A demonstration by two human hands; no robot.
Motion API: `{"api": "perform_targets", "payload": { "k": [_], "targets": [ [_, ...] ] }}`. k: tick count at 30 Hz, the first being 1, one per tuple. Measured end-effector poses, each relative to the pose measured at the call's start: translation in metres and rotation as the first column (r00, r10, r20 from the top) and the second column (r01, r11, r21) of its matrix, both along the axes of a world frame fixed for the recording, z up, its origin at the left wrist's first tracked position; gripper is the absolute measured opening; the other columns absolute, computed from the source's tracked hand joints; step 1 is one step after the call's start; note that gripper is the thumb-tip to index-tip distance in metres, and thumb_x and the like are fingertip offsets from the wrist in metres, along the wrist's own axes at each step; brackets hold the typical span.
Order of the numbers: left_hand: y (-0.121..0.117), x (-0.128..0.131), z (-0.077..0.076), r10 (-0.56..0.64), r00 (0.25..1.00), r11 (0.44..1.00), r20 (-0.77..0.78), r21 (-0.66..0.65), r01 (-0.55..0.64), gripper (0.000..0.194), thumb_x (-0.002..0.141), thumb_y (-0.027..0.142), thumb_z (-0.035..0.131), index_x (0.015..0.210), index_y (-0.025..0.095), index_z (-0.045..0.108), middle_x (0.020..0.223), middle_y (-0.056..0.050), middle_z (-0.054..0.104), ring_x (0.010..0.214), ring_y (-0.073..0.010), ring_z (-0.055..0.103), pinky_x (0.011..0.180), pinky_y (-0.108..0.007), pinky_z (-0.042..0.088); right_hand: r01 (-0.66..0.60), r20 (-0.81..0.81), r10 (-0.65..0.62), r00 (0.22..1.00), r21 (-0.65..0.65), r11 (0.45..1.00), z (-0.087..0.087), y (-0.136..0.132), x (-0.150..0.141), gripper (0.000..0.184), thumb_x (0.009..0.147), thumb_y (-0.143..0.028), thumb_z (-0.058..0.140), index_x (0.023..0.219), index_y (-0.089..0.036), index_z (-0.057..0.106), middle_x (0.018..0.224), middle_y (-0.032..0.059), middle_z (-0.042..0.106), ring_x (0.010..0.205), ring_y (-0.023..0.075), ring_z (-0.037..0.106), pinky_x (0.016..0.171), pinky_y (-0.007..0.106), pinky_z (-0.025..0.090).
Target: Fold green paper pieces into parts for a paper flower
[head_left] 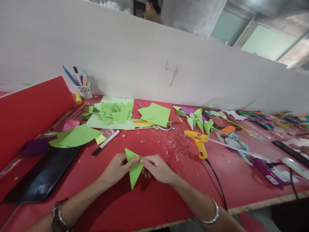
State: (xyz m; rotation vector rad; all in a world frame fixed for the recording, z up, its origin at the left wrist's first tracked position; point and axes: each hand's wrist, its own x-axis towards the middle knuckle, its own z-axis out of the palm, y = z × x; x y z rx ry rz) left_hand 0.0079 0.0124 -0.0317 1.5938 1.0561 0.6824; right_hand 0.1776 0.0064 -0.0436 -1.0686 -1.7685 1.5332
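Observation:
Between my hands, above the red tabletop (154, 206), is a folded piece of green paper (134, 172) with one point down and another up at the left. My left hand (118, 169) pinches its left side, thumb on the front face. My right hand (156, 167) grips the upper right corner between thumb and fingers, the two thumbs almost touching. The fingers behind the paper are partly hidden. Beyond my right hand lies a yellow glue gun (199, 141) with a clear glue stick in its back. A white marker with a black cap (106, 142) rests beyond my left hand.
Green strips (118, 111) and square green sheets (155, 113) lie at the back, near several green paper cones (199, 119). At left are curved green pieces (76, 136), a black phone-like slab (45, 174) and a pen cup (85, 90). A purple power strip (269, 172) sits right.

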Motion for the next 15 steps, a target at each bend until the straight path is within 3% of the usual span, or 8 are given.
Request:
{"api": "perform_targets", "payload": {
  "k": [5, 8, 10, 12, 15],
  "targets": [
    [0.000, 0.000, 0.001, 0.011, 0.999, 1.000, -0.030, 0.003, -0.011, 0.030, 0.075, 0.039, 0.050, 0.066, 0.013, 0.062, 0.066, -0.003, 0.063, 0.063, -0.0148, 0.055, 0.060, -0.023, 0.041, 0.020, 0.033, -0.021, 0.999, 0.017, 1.000, -0.003, 0.000, -0.001, 0.049, 0.083, -0.055, 0.033, 0.060, -0.015, 0.050, 0.047, -0.0023, 0.048, 0.038, 0.0052, 0.043, 0.040, 0.017, 0.033],
    [0.000, 0.000, 0.000, 0.059, 0.997, 0.998, -0.040, 0.002, -0.059, 0.030, 0.074, 0.040, 0.050, 0.065, 0.013, 0.060, 0.060, 0.000, 0.058, 0.056, -0.0120, 0.049, 0.055, -0.022, 0.038, 0.055, 0.068, -0.063, 0.996, 0.110, 0.992, -0.002, -0.001, 0.000, 0.041, 0.086, -0.045, 0.033, 0.063, -0.015, 0.051, 0.050, -0.0027, 0.048, 0.042, 0.0056, 0.043, 0.043, 0.018, 0.035],
    [0.000, -0.001, 0.001, 0.091, 0.995, 0.996, -0.035, -0.011, -0.091, 0.030, 0.072, 0.040, 0.051, 0.063, 0.013, 0.058, 0.056, 0.002, 0.052, 0.051, -0.0099, 0.043, 0.050, -0.021, 0.035, 0.103, 0.050, -0.117, 0.992, 0.218, 0.970, 0.002, -0.001, 0.001, 0.023, 0.083, -0.037, 0.044, 0.081, -0.017, 0.054, 0.061, -0.0019, 0.053, 0.049, 0.0069, 0.047, 0.049, 0.019, 0.038],
    [0.001, -0.001, 0.002, 0.105, 0.994, 0.994, -0.012, -0.026, -0.105, 0.031, 0.071, 0.042, 0.052, 0.061, 0.013, 0.055, 0.054, 0.003, 0.048, 0.050, -0.0091, 0.039, 0.047, -0.020, 0.032, 0.119, 0.000, -0.126, 0.992, 0.326, 0.938, 0.009, -0.001, 0.004, 0.026, 0.077, -0.030, 0.056, 0.101, -0.020, 0.051, 0.080, 0.0007, 0.058, 0.062, 0.0091, 0.052, 0.059, 0.022, 0.043],
    [0.001, -0.001, 0.003, 0.084, 0.996, 0.996, 0.023, -0.037, -0.083, 0.033, 0.070, 0.045, 0.051, 0.059, 0.014, 0.053, 0.053, 0.003, 0.044, 0.050, -0.0091, 0.037, 0.045, -0.019, 0.029, 0.068, -0.021, -0.066, 0.998, 0.450, 0.890, 0.018, 0.000, 0.006, 0.025, 0.074, -0.025, 0.060, 0.099, -0.023, 0.056, 0.095, 0.0030, 0.058, 0.082, 0.0133, 0.054, 0.074, 0.027, 0.043]
  ]
}}
